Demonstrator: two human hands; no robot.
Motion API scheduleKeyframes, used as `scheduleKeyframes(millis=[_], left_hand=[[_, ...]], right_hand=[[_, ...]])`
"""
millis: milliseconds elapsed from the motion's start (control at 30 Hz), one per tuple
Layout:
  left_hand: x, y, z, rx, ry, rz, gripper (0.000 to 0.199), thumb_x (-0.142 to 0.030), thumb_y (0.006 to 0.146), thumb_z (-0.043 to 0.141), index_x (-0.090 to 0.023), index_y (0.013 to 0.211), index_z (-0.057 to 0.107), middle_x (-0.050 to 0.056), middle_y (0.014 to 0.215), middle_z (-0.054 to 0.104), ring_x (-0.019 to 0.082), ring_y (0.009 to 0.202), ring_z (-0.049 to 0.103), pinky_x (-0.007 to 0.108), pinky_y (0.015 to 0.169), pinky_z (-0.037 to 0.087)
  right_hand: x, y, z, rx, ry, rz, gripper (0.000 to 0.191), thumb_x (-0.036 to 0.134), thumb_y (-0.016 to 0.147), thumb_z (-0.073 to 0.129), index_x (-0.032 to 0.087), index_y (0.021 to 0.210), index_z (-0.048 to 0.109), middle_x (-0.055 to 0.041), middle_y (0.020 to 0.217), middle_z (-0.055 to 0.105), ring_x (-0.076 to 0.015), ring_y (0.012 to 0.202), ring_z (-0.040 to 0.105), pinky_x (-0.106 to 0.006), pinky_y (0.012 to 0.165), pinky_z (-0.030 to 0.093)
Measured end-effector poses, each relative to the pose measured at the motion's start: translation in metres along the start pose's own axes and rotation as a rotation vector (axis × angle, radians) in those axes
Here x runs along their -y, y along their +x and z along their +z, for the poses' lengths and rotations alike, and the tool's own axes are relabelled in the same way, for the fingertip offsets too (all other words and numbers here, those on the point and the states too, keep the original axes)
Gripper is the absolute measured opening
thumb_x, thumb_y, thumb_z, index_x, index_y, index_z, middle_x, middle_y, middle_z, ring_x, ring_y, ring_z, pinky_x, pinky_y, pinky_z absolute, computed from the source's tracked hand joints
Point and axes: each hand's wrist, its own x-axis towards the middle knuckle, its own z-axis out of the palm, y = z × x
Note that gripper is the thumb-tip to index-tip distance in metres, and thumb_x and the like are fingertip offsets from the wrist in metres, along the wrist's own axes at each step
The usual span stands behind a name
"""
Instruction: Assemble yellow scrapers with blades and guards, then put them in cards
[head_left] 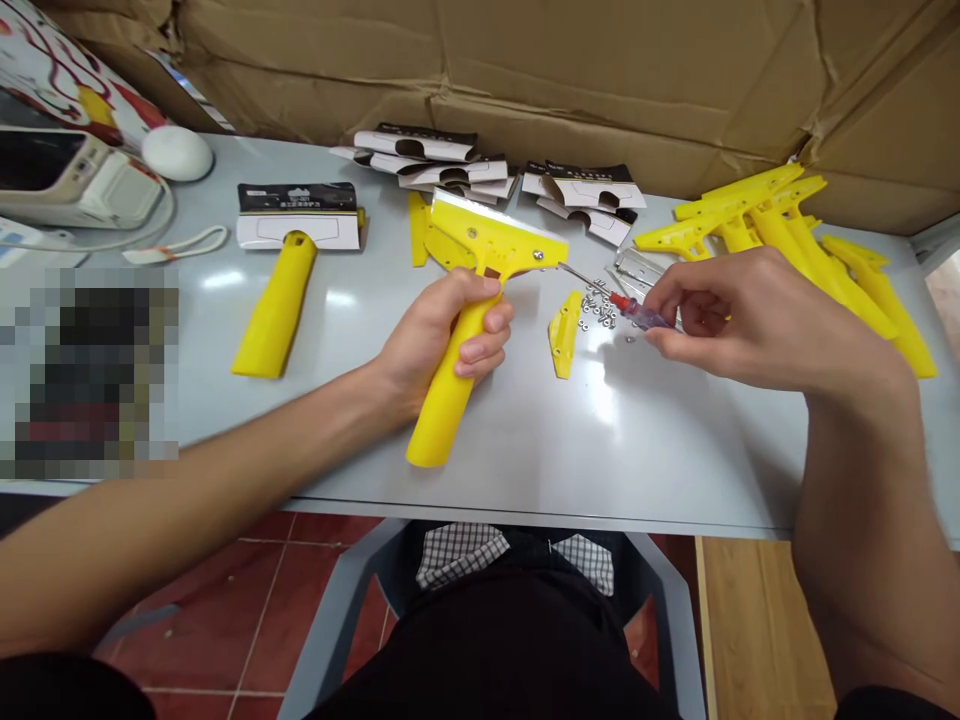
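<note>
Scraper (450,395) in left hand (457,335)

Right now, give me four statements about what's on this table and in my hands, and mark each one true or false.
1. Your left hand grips a yellow scraper. True.
2. Your right hand holds scissors. False: it holds a screwdriver.
3. Loose screws lie beside a small yellow plate. True.
4. The scraper in cardboard packaging lies right of the one you hold. False: it lies to the left.
</note>
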Motion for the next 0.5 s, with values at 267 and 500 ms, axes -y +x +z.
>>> scheduleKeyframes(millis=[267,500], left_hand=[[0.0044,-0.0037,0.0009,0.040,0.085,0.015,0.048,-0.059,0.079,0.079,-0.027,0.076,0.043,-0.011,0.047,0.030,0.006,0.036,0.022,0.025,0.035,0.020],[0.0040,-0.0063,0.0034,0.031,0.063,0.028,0.037,-0.047,0.078,0.076,-0.026,0.070,0.046,-0.008,0.046,0.036,0.006,0.037,0.028,0.022,0.035,0.024]], right_hand=[[0.0028,0.0024,0.0057,-0.013,0.012,-0.007,0.006,0.034,0.088,0.074,0.028,0.090,0.075,-0.0015,0.068,0.067,-0.0227,0.066,0.062,-0.039,0.065,0.043],[0.0031,0.0016,0.0056,-0.025,-0.018,-0.015,0.005,0.029,0.086,0.074,0.027,0.091,0.074,-0.0023,0.070,0.070,-0.0229,0.064,0.063,-0.040,0.065,0.044]])
